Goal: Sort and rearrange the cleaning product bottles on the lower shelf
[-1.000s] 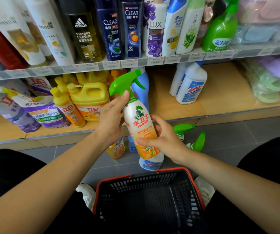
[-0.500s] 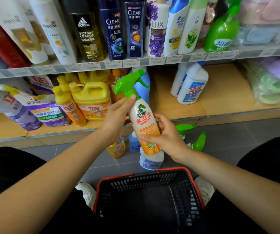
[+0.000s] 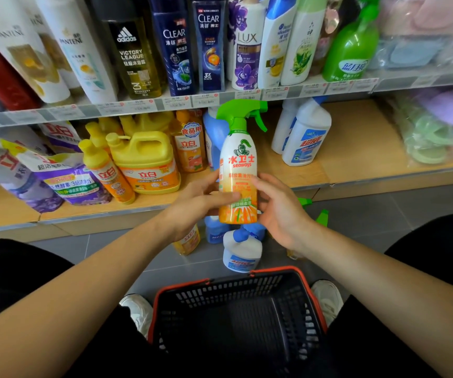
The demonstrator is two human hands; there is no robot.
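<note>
Bottle check: the white-and-orange plastic spray bottle with the green trigger head (image 3: 237, 170) is upright, long axis vertical, held just in front of the wooden lower shelf's (image 3: 356, 148) front edge. Both hands grasp its lower half: left hand (image 3: 195, 205) fingers lie across the label, right hand (image 3: 279, 211) curls round the other side. Bare shelf board sits right behind it, so probably a short push forward.

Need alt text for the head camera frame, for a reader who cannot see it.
The left hand and right hand hold an upright Seaways spray bottle with a green trigger in front of the lower shelf. On the shelf are a yellow jug at left and white bottles at right; a red-rimmed black basket sits below.
</note>
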